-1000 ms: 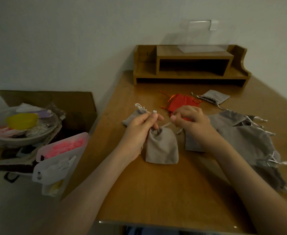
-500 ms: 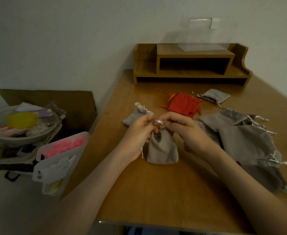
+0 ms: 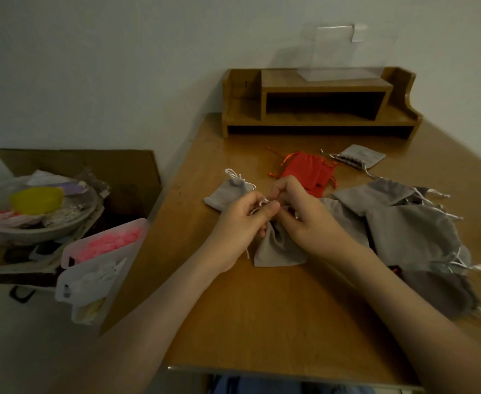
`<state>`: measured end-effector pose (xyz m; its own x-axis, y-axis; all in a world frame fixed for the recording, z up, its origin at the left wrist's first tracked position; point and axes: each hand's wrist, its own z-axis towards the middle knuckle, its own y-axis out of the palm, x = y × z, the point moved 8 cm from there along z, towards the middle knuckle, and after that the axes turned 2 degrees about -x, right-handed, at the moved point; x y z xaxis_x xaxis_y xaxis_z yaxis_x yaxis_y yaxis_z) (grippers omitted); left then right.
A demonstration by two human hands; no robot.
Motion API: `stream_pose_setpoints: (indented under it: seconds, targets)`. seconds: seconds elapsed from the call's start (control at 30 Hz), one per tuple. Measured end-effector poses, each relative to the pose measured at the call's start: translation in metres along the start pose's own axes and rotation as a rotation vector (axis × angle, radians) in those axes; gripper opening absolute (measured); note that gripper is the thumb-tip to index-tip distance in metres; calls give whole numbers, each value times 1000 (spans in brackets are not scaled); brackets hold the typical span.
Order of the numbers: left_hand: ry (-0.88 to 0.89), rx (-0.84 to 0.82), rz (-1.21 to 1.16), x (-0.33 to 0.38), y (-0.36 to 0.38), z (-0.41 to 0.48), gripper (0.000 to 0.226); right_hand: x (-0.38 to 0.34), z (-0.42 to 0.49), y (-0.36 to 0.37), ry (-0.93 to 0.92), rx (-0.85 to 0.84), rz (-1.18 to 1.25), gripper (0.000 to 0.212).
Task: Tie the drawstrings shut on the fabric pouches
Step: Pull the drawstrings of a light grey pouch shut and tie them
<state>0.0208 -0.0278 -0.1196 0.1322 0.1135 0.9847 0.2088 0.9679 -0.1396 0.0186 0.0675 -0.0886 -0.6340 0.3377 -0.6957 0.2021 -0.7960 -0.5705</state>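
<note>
A small grey pouch (image 3: 276,250) lies on the wooden table (image 3: 262,322) under both hands, its gathered neck hidden by my fingers. My left hand (image 3: 242,223) pinches its white drawstring (image 3: 262,202) at the neck. My right hand (image 3: 301,214) meets it from the right, fingers curled on the cord there. A tied grey pouch (image 3: 225,193) lies just behind my left hand. A red pouch (image 3: 307,170) sits beyond my right hand. Several loose grey pouches (image 3: 412,231) are heaped to the right.
A wooden desk shelf (image 3: 318,103) stands at the back against the wall, with another grey pouch (image 3: 361,156) in front of it. Left of the table stand a cardboard box (image 3: 71,166) holding a bowl of clutter (image 3: 34,206) and translucent plastic bins (image 3: 100,260).
My hands, held apart with the cord stretched a second ago, have come together over the pouch's neck. The pouch has shifted slightly and tilted.
</note>
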Motion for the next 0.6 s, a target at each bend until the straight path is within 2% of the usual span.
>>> stream_pose_setpoints:
  seconds: [0.1,0.2,0.33,0.5,0.6]
  targets:
    - [6,87,-12,-1,-8,1,24,3,1,1,44,8,36,19]
    - [-2,132,-64,-1,-11,2,24,7,1,-7,80,97,76,11]
    - [-21,135,-82,-2,-11,3,24,10,1,-13,103,164,132,16]
    - [-53,183,-108,-5,-16,5,21,1,1,-10,45,129,17,9]
    - [-47,195,-154,-6,-18,6,19,0,0,-9,38,93,38,8]
